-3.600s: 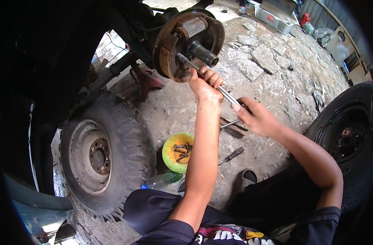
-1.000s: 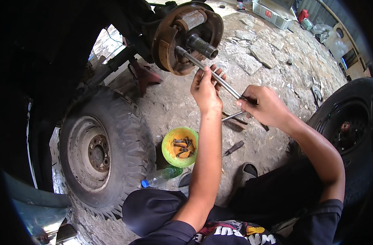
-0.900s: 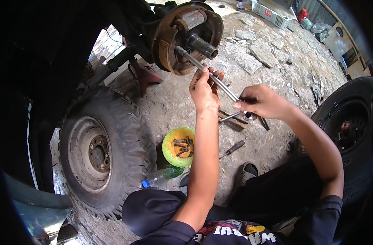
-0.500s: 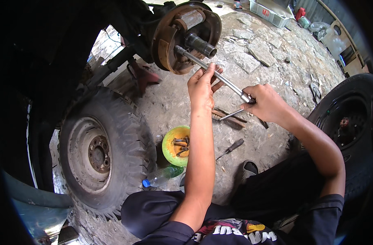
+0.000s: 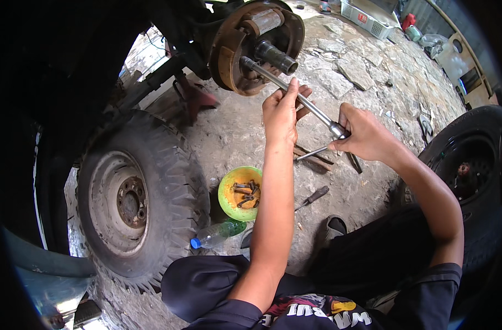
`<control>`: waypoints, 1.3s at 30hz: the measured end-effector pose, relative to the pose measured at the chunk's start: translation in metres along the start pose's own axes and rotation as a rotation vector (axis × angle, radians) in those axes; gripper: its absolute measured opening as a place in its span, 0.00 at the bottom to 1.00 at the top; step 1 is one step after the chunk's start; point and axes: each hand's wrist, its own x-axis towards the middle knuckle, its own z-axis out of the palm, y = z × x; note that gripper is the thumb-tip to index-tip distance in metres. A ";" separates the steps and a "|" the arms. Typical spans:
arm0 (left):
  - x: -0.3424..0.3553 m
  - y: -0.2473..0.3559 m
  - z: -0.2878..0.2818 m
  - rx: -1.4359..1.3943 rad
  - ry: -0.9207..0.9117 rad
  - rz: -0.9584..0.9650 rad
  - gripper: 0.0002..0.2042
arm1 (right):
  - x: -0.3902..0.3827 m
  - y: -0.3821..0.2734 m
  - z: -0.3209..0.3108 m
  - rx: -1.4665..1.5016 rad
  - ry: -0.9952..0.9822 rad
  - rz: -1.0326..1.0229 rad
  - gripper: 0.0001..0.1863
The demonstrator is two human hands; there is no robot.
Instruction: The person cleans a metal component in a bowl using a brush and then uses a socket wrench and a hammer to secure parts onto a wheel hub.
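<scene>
A long steel extension bar (image 5: 317, 110) runs from a socket (image 5: 247, 62) inside the rusty brake backing plate (image 5: 223, 66), beside the protruding spindle (image 5: 277, 58), down toward me. My left hand (image 5: 283, 114) is closed loosely round the bar's middle, thumb on top. My right hand (image 5: 359, 132) grips the silver drive head (image 5: 338, 131) at the near end, from which a thinner rod (image 5: 311, 155) sticks out down-left. Below lie flat wood-and-metal tools (image 5: 317, 164), partly hidden, a screwdriver (image 5: 317, 195) and a green bowl (image 5: 226, 201) of dark metal parts.
A knobbly-treaded wheel (image 5: 174, 209) lies at left by a plastic bottle (image 5: 212, 236) and red jack stand (image 5: 198, 102); a black wheel (image 5: 470, 143) stands at right. The dark vehicle body (image 5: 53, 71) overhangs the left. A white basket (image 5: 366, 19) is on the broken stone floor (image 5: 339, 60).
Both my hands have shifted slightly upward. My left thumb lies further along the bar's top, and the silver drive head at my right hand now shows more clearly. The bar stays in the hub.
</scene>
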 end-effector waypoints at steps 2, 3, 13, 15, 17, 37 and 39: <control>0.006 -0.004 -0.003 -0.038 -0.021 0.024 0.09 | -0.002 -0.006 -0.004 -0.005 -0.003 -0.005 0.20; 0.008 -0.006 -0.006 -0.095 -0.024 0.018 0.09 | -0.001 -0.005 -0.005 0.228 -0.146 0.089 0.19; 0.006 -0.009 -0.014 -0.068 -0.034 -0.011 0.12 | 0.008 0.002 -0.014 0.131 -0.368 0.192 0.18; 0.003 -0.006 -0.011 0.108 0.018 0.042 0.11 | -0.001 -0.004 -0.003 -0.007 -0.177 0.148 0.19; 0.004 -0.008 -0.008 0.238 0.036 0.129 0.11 | 0.000 -0.010 -0.004 -0.029 -0.193 0.087 0.20; 0.001 -0.005 -0.014 0.247 -0.034 -0.056 0.07 | 0.024 0.027 0.010 0.784 -0.549 0.072 0.19; -0.002 -0.007 -0.010 0.158 -0.078 -0.021 0.08 | 0.027 0.056 0.026 1.177 -0.684 0.118 0.25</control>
